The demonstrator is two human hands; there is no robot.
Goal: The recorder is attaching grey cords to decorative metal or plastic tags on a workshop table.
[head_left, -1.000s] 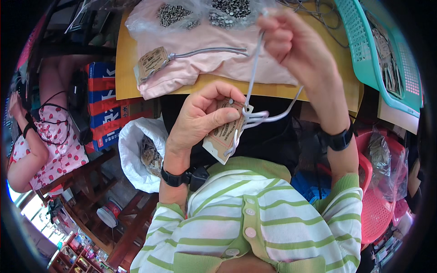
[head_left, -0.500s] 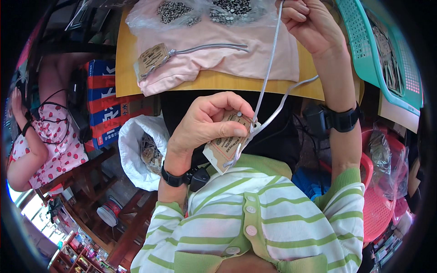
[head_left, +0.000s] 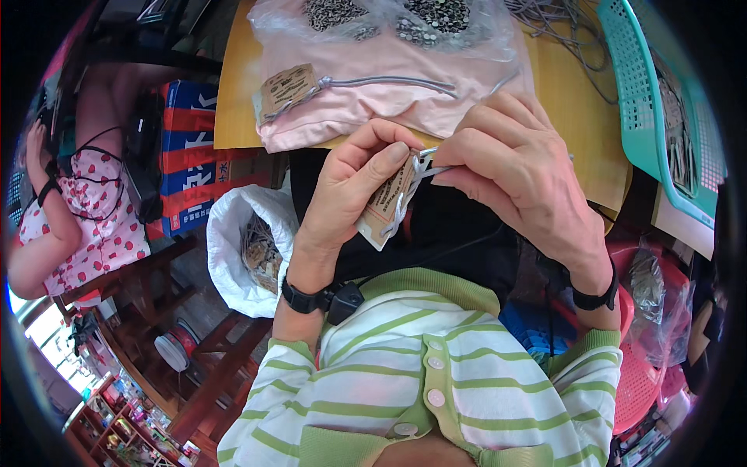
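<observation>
L hand (head_left: 354, 187) pinching stack of brown card tags (head_left: 387, 204), held over my lap near table edge (head_left: 233, 117). R hand (head_left: 521, 167) gripping white cord (head_left: 416, 167) at tag hole. I reckon cord could slip out if R grip eases; tags might fan apart.

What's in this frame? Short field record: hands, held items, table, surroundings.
left hand: grips a brown paper tag
right hand: pinches a white cord at the tag's top
hands: close together, above the lap
table: pink garment with a tag and grey cord, clear bags of small metal parts
right side: teal basket
left side: white bag, another person
</observation>
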